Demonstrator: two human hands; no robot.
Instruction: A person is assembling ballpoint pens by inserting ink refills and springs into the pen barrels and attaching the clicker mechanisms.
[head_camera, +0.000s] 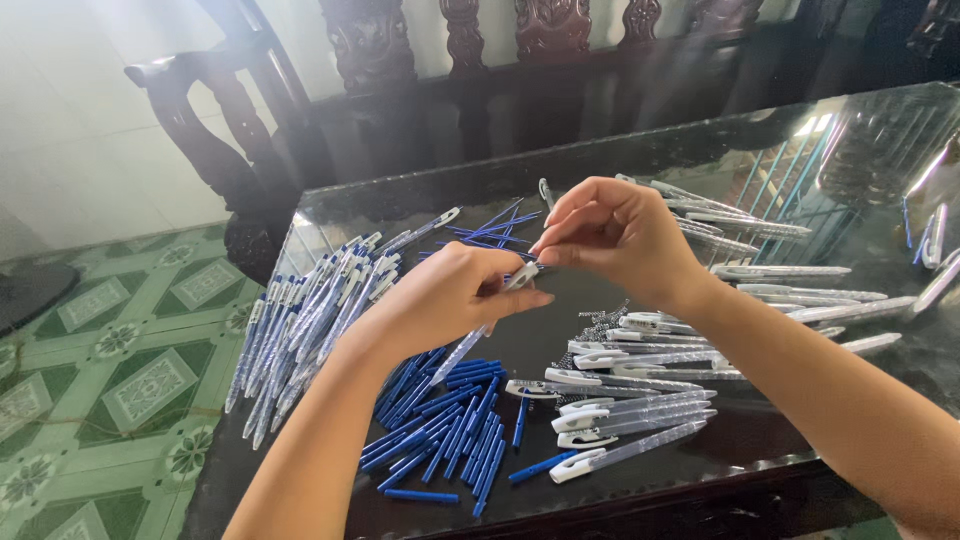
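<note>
Blue and white plastic everywhere in the head view, all of it spread over a dark glossy table (640, 160) with a reflective glass-like top. Both hands are up over the middle of it, working on a single pen (480, 335). The left hand (445, 295) is curled around the pen's upper part, fingers closed on it, with the clear barrel sticking out below the palm and slanting down toward the table. The right hand (615, 235) is pinched shut right at the pen's white clip end (522, 275), thumb and fingertips touching it just beside the left hand's fingers. Under the left wrist sits a loose heap of blue refills (445, 425), fanned out near the front edge. Off to the left is a thick pile of finished pens (305, 325), blue and white, lying roughly parallel. To the right of the refills there's a row of clear barrels with white clips (625, 400), and just above them a little cluster of small springs (600, 322). More clear barrels (800, 290) are scattered further right. Behind the table stands a dark carved wooden bench (450, 60), and the green patterned floor tiles (110, 370) show on the left.
</note>
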